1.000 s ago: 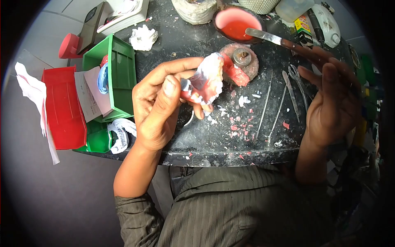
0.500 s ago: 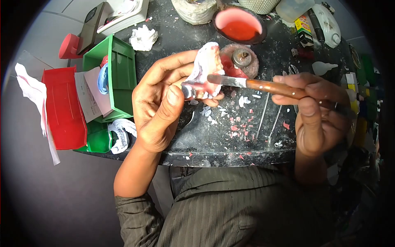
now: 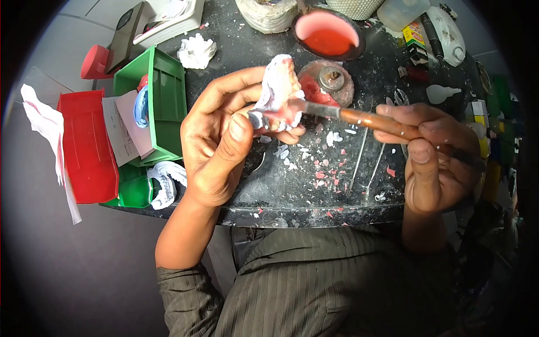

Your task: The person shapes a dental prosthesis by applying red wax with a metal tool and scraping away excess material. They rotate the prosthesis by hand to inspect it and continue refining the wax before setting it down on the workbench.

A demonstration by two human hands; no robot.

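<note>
My left hand is wrapped round a white plaster dental model with pink wax and a row of teeth on it, held up above the bench. My right hand grips a wax knife by its wooden, riveted handle. The metal blade points left, and its tip meets the pink wax on the model. Behind the knife stands a small metal spirit lamp on a round base with red wax on it. A dark bowl of red wax sits farther back.
Plaster and wax chips litter the black bench. On the left are a green bin, a red bin and a white dental arch. Crumpled white material lies behind. A small yellow-black box is at back right.
The knife blade has turned and shifted slightly right along the wax, with my right hand moving a little down and right. My left hand and the model have barely moved.
</note>
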